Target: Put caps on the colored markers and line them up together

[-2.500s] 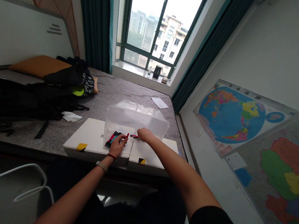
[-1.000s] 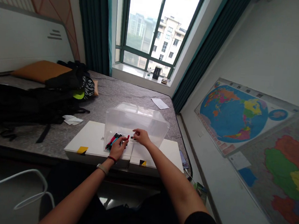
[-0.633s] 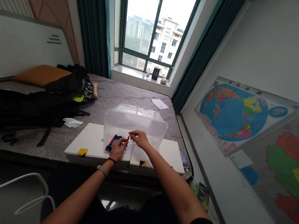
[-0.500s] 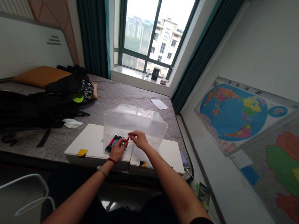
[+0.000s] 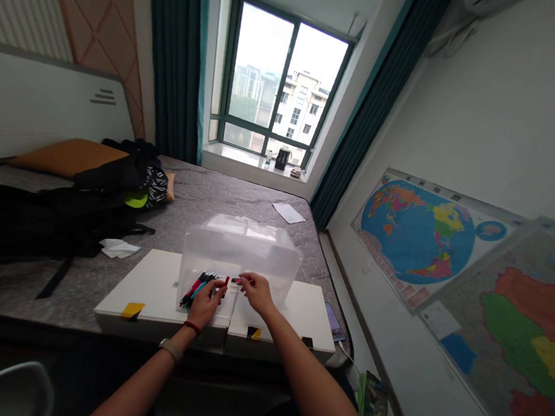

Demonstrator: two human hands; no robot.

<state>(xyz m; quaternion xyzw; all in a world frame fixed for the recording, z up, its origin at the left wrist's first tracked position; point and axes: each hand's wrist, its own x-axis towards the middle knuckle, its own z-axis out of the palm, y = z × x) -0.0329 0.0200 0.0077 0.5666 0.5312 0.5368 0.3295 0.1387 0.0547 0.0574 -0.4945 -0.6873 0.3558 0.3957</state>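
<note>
Steady the red pen (image 5: 227,282) held in the fingers of the left hand (image 5: 206,303), clear of pens (image 5: 196,288) at their left, with grip of the right hand (image 5: 256,292) unclear.

On the near edge of the bed (image 5: 202,185) I see two boxes (image 5: 137,283) side by side. A bin (image 5: 239,253) straddles both, with pens (image 5: 196,289) in its left part; the left hand (image 5: 207,302) is just right of them, the right hand (image 5: 255,291) farther right. To the left lies a bag (image 5: 29,215), a pillow (image 5: 63,155) behind it. A sheet (image 5: 288,213) lies far right, a phone (image 5: 334,322) near right, beside the boxes.
</note>
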